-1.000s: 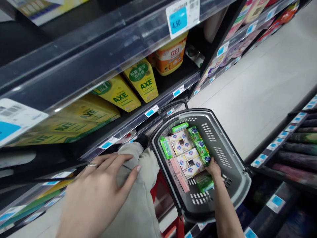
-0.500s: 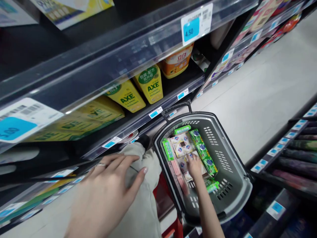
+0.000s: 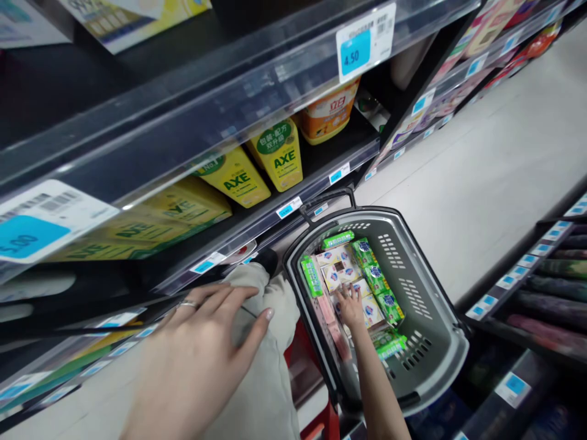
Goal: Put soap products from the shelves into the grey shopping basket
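My right hand (image 3: 350, 308) reaches down into a grey shopping basket (image 3: 435, 293). Its fingers are spread over the white soap boxes (image 3: 339, 267) on the basket floor and seem to touch one; part of that box lies hidden under the hand. Green-wrapped packs (image 3: 376, 281) line the right side of the boxes. More green packs (image 3: 312, 278) lie at the left, far and near ends. Pink packs (image 3: 338, 339) sit along the left wall. In the foreground my left hand (image 3: 206, 342), a ring on one finger, is held open over my trouser leg (image 3: 261, 379) with nothing in it.
On the left stands a shelf with yellow AXE bottles (image 3: 236, 177), an orange-labelled bottle (image 3: 329, 113) and price tags (image 3: 365, 43). The basket's black handle (image 3: 328, 197) leans toward that shelf. Another shelf (image 3: 518, 275) borders the right; pale floor (image 3: 486, 159) runs between.
My right hand has shifted a little left across the white soap boxes, and its fingers look more spread. More of the boxes on its right now shows. My left hand has stayed put.
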A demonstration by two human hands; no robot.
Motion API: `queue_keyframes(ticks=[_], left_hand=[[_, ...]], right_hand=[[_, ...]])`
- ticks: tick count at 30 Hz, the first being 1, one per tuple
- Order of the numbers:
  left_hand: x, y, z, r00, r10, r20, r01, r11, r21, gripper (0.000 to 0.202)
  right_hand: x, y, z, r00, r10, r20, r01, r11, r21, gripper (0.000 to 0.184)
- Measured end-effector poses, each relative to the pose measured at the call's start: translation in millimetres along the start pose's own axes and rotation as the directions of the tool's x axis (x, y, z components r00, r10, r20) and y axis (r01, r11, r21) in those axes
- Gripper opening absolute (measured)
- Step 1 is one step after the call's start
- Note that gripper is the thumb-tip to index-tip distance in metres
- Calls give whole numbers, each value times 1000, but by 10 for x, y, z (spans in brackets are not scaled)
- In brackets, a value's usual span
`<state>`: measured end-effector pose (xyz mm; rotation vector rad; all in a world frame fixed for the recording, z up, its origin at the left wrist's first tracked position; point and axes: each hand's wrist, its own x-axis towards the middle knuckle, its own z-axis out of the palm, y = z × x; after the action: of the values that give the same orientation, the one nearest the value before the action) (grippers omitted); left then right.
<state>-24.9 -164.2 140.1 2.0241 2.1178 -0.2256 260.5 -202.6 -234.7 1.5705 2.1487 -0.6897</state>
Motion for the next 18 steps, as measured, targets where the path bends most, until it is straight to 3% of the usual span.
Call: queue_keyframes(ticks=[4, 9, 12, 13, 15, 17, 18], left_hand=[[-8, -14, -2, 1000, 17, -3, -17, 1000, 4, 34], [-4, -11, -3, 999, 22, -31, -22, 1000, 8, 32], [-2, -5, -5, 999, 32, -23, -32, 999, 5, 31], [-1, -2, -5, 999, 32, -26, -32, 999, 3, 32], [2, 3, -1, 999, 31, -44, -31, 1000, -2, 35], [4, 8, 6, 996, 35, -82, -36, 999, 0, 38], [4, 9, 10, 994, 39, -102, -38, 999, 6, 39]], right_hand=[[39, 49, -14, 995, 96, -8, -96, 995, -20, 55], [106, 78, -113, 992, 122, 40, -122, 993, -5, 53], [3, 53, -159, 974, 219, -50, -216, 974, 62, 48], [-68, 42, -160, 941, 326, -91, -316, 943, 106, 47], [-244, 14, -133, 796, 601, -66, -578, 788, 212, 51], [-415, -24, -73, 649, 750, 133, -753, 606, 256, 56], [-478, -46, -38, 610, 755, 243, -791, 558, 250, 56]])
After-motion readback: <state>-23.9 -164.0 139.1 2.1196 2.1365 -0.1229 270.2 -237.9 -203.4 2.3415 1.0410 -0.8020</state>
